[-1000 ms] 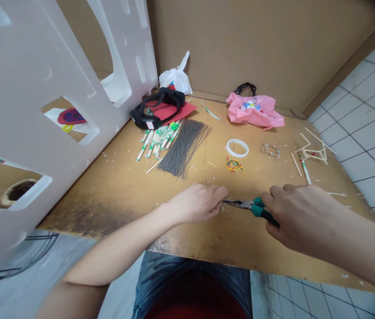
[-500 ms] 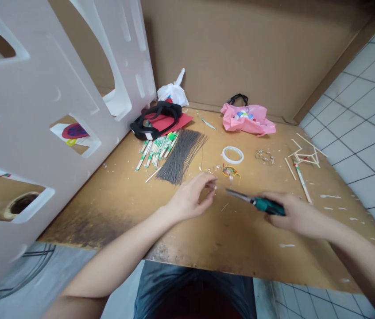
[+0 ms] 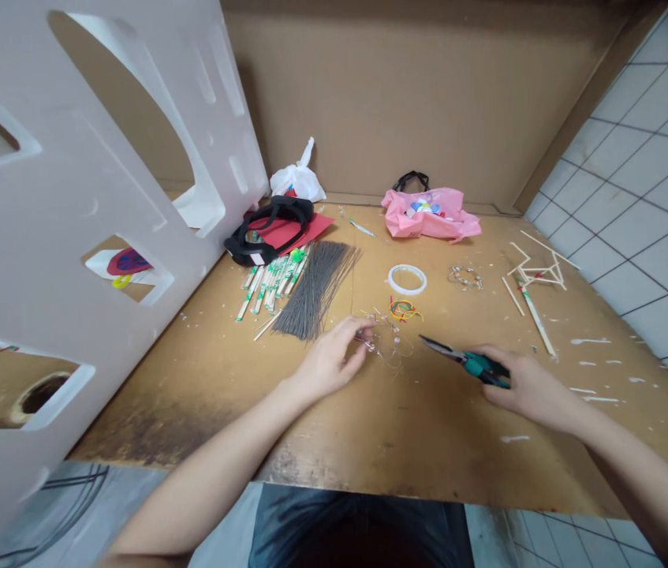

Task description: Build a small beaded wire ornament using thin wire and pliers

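My left hand (image 3: 332, 356) rests on the wooden table (image 3: 428, 426) with its fingers pinched on a thin wire piece with small beads (image 3: 382, 336). My right hand (image 3: 526, 384) grips the green handles of long-nose pliers (image 3: 464, 360), whose jaws point left toward the wire and stay a short way from it. Just beyond the wire lie coloured rubber bands (image 3: 404, 309) and a roll of clear tape (image 3: 407, 278). A bundle of dark thin wires (image 3: 315, 287) lies left of my left hand.
Wrapped chopsticks (image 3: 271, 278), a black strap on red paper (image 3: 268, 221), a white bag (image 3: 298, 180) and a pink bag (image 3: 431, 214) sit at the back. A stick frame (image 3: 538, 272) lies at the right. White foam panels (image 3: 73, 197) stand on the left, cardboard walls behind.
My hands have come apart: the pliers drew right, away from the left fingers. My left hand moved forward with the wire piece. The view tilted up a little.
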Tool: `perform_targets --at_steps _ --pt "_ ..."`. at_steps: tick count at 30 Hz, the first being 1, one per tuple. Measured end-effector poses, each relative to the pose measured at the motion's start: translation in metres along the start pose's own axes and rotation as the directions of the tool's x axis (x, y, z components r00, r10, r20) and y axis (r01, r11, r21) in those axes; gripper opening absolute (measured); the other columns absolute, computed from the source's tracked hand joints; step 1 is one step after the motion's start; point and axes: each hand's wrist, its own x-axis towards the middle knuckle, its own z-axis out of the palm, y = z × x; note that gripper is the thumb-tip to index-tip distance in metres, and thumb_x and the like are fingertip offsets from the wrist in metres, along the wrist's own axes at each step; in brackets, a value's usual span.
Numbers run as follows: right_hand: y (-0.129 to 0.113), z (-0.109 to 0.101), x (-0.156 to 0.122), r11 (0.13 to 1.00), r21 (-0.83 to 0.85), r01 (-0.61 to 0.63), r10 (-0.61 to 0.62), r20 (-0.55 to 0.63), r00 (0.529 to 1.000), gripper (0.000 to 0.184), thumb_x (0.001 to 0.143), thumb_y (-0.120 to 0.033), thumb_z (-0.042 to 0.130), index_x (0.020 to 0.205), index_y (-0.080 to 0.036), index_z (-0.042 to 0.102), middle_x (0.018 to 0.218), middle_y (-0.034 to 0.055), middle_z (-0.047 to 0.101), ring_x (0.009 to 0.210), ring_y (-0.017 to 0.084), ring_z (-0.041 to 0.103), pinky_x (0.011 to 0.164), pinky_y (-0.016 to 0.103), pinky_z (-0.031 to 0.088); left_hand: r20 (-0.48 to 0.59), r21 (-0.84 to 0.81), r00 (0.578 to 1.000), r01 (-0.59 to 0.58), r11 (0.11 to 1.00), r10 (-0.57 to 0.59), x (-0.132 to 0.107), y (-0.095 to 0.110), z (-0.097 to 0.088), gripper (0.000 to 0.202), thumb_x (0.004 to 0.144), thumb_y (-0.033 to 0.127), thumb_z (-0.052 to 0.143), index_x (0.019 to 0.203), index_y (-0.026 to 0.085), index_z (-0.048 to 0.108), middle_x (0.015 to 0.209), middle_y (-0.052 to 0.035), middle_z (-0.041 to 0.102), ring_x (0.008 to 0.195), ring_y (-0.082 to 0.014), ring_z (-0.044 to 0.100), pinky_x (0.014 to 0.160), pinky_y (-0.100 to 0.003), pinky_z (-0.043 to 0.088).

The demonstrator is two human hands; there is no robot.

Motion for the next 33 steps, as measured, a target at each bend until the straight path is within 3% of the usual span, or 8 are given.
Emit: perform_targets --at_steps 9,16,20,23,25,27,29,33 --pt "0.034 0.015 0.011 0.956 -0.203 -0.212 0.186 -0.140 0.973 0.042 0.071 -0.031 0.053 0.110 -0.019 0.060 0.099 0.0073 0.068 0.081 0.024 0.064 0.067 0.032 0.048 -0.089 -0.112 0.991 -0.113 0.987 0.104 -0.002 -0.004 0.005 0.037 0.083 0.008 0.047 0.118 0.019 0.043 0.102 -0.0080 0.061 0.096 -0.0155 0.061 0.086 -0.032 0.050" --pt "0.050 0.050 0.021 0.921 -0.358 -0.152 0.055 -0.268 0.962 0.036 0.073 -0.035 0.053 0.104 -0.018 0.062 0.105 0.0106 0.064 0.101 0.029 0.056 0.085 0.038 0.045 -0.115 -0.192 0.988 -0.128 0.973 0.107 -0.005 -0.003 0.006 0.042 0.086 0.004 0.038 0.124 0.021 0.038 0.106 -0.0097 0.062 0.101 -0.0168 0.062 0.090 -0.035 0.048" --pt "0.050 0.060 0.027 0.959 -0.267 -0.099 0.009 -0.320 0.947 0.041 0.076 -0.040 0.054 0.107 -0.015 0.063 0.105 0.0142 0.064 0.103 0.031 0.054 0.089 0.044 0.042 -0.097 -0.208 0.987 -0.144 0.967 0.126 -0.005 -0.002 0.007 0.042 0.086 0.004 0.036 0.125 0.021 0.039 0.106 -0.0094 0.062 0.103 -0.0169 0.061 0.091 -0.035 0.048" --pt "0.030 0.056 0.032 0.999 0.045 -0.031 0.046 -0.385 0.922 0.043 0.079 -0.045 0.054 0.109 -0.016 0.063 0.111 0.0146 0.063 0.109 0.031 0.052 0.095 0.046 0.038 -0.058 -0.214 0.986 -0.165 0.963 0.156 -0.005 0.000 0.006 0.044 0.086 0.003 0.035 0.126 0.021 0.038 0.106 -0.0089 0.063 0.101 -0.0161 0.061 0.090 -0.034 0.048" --pt "0.008 0.053 0.038 0.896 0.444 -0.005 0.154 -0.301 0.941 0.042 0.084 -0.047 0.048 0.113 -0.020 0.061 0.111 0.0111 0.064 0.105 0.026 0.056 0.093 0.042 0.042 -0.024 -0.208 0.983 -0.181 0.961 0.180 -0.005 0.000 0.007 0.046 0.086 0.002 0.034 0.128 0.022 0.038 0.105 -0.0080 0.063 0.100 -0.0156 0.060 0.090 -0.034 0.048" --pt "-0.015 0.051 0.046 0.645 0.763 -0.050 0.150 -0.062 0.987 0.044 0.085 -0.050 0.045 0.116 -0.023 0.061 0.102 0.0080 0.068 0.096 0.023 0.061 0.084 0.040 0.047 0.023 -0.202 0.982 -0.177 0.963 0.185 -0.006 0.000 0.008 0.049 0.085 0.002 0.034 0.130 0.022 0.036 0.105 -0.0078 0.062 0.101 -0.0161 0.059 0.091 -0.035 0.047" --pt "-0.033 0.053 0.054 0.480 0.866 -0.140 0.112 0.098 0.989 0.044 0.076 -0.048 0.060 0.111 -0.022 0.064 0.086 0.0048 0.069 0.078 0.020 0.062 0.074 0.037 0.048 0.058 -0.233 0.985 -0.146 0.962 0.164 -0.006 0.000 0.011 0.051 0.086 0.003 0.035 0.132 0.023 0.034 0.110 -0.0091 0.060 0.102 -0.0170 0.059 0.091 -0.036 0.047" --pt "-0.039 0.063 0.066 0.248 0.966 -0.073 0.231 0.014 0.973 0.042 0.063 -0.037 0.075 0.101 -0.021 0.066 0.068 -0.0023 0.062 0.062 0.012 0.057 0.066 0.029 0.045 0.039 -0.443 0.999 0.007 0.896 0.012 -0.005 0.001 0.017 0.051 0.089 0.009 0.038 0.136 0.027 0.029 0.137 -0.0160 0.038 0.092 -0.0151 0.063 0.078 -0.030 0.053"
